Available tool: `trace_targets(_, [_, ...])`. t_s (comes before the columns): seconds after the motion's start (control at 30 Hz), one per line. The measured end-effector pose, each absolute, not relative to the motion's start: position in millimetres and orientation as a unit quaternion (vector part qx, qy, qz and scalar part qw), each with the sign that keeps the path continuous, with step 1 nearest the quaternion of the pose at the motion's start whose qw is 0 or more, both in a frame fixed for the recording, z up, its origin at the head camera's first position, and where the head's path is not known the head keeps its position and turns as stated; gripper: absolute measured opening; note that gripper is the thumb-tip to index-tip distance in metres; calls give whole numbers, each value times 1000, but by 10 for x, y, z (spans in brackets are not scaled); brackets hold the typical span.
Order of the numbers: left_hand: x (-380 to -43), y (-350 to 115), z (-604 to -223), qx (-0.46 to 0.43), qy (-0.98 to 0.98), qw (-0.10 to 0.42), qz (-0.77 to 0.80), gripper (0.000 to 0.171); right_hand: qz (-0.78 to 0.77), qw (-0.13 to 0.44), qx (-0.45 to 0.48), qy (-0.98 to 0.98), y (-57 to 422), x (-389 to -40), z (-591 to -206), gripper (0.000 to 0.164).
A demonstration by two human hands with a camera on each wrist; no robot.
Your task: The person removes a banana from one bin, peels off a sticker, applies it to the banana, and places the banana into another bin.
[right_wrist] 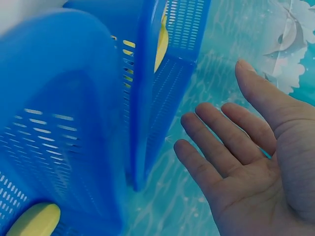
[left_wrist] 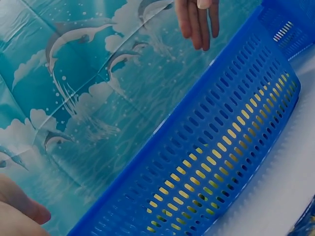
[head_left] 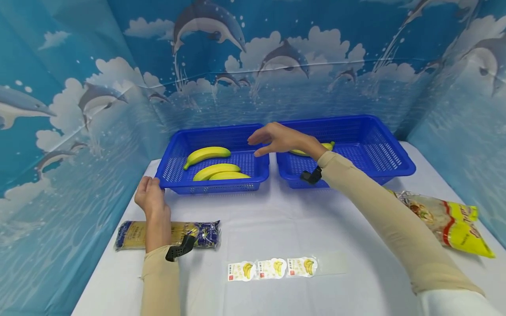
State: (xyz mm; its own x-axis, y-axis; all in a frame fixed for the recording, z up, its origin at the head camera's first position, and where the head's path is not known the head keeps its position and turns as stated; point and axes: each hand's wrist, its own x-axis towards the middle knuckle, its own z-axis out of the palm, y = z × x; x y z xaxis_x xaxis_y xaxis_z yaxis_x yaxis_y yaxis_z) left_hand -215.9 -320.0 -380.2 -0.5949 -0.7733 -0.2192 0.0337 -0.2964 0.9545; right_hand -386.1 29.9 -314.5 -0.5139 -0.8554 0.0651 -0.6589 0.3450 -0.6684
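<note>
My left hand (head_left: 151, 196) is beside the front left corner of the left blue basket (head_left: 215, 189), its fingertips right by the rim. Part of that hand (left_wrist: 19, 204) shows apart from the basket wall in the left wrist view. Two bananas lie side by side near the basket's front, and another banana (head_left: 207, 154) lies behind them. Over the gap between the two baskets hangs my right hand (head_left: 278, 138), fingers spread and nothing in them. Its palm (right_wrist: 256, 191) faces the right wrist camera. Beneath that forearm, the right blue basket (head_left: 395, 169) contains a partly hidden banana (head_left: 330, 146).
A bag of pasta (head_left: 134, 235) lies under my left forearm. On the right is a red and yellow food packet (head_left: 450, 224), partly behind my right arm. Banana-picture cards (head_left: 272, 268) lie in a row at the front. Dolphin-print curtain (head_left: 276, 96) encloses the table.
</note>
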Motion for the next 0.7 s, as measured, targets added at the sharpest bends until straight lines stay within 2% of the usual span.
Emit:
trace_targets(0.3, [-2207,-3256,-3884,371,-490,265,-743,60,-314,149,-480,805,70,-3936,-3096,50])
trace_targets(0.7, [-2222,-3303,-3926,385,-457,236,-766,60,-347,182,-474,788,-257,-4017,-3035,52])
